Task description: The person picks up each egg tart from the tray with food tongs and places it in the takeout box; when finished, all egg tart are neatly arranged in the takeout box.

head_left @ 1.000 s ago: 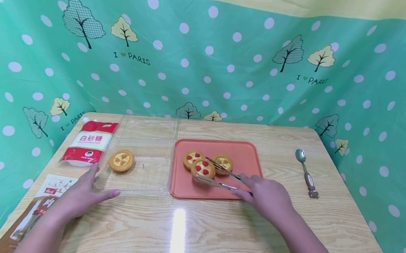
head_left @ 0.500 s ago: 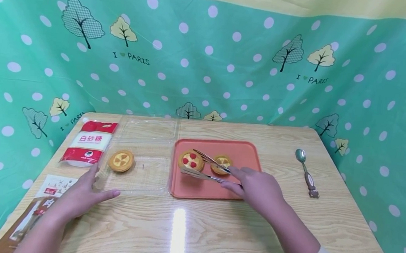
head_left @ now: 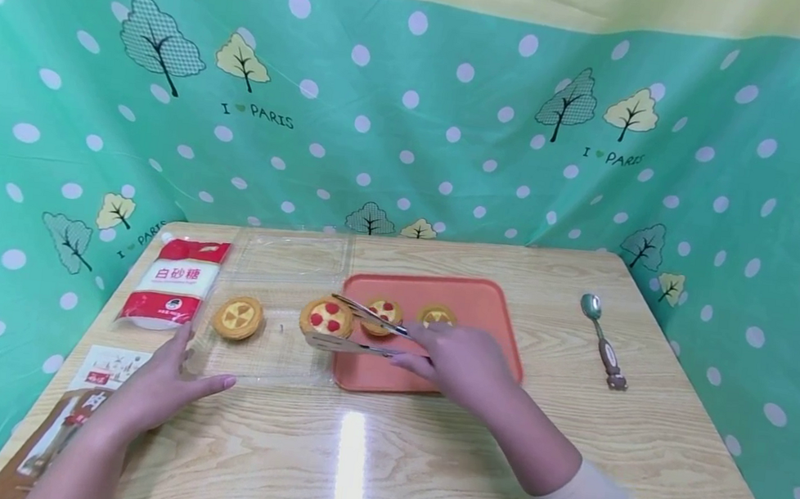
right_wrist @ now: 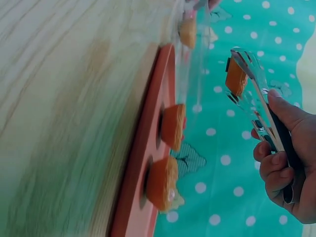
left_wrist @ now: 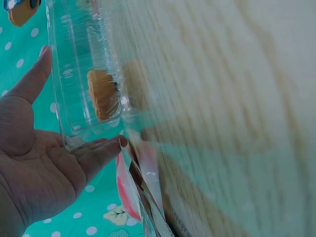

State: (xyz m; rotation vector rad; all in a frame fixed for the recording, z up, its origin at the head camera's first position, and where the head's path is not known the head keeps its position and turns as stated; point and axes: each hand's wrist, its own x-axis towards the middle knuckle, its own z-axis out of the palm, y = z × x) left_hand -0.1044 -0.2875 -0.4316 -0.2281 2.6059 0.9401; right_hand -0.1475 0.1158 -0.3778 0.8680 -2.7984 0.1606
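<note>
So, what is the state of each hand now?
Left hand: open, at the clear plastic box.
Right hand: holding shiny metal tongs gripping a round, red-topped tart.

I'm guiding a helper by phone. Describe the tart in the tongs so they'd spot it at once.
On the wooden table, find the pink tray. Metal tongs in the right hand cross the tray's left edge, the tart between their tips. It alone is held in the air; the other tart with red pieces sits on the tray.
</note>
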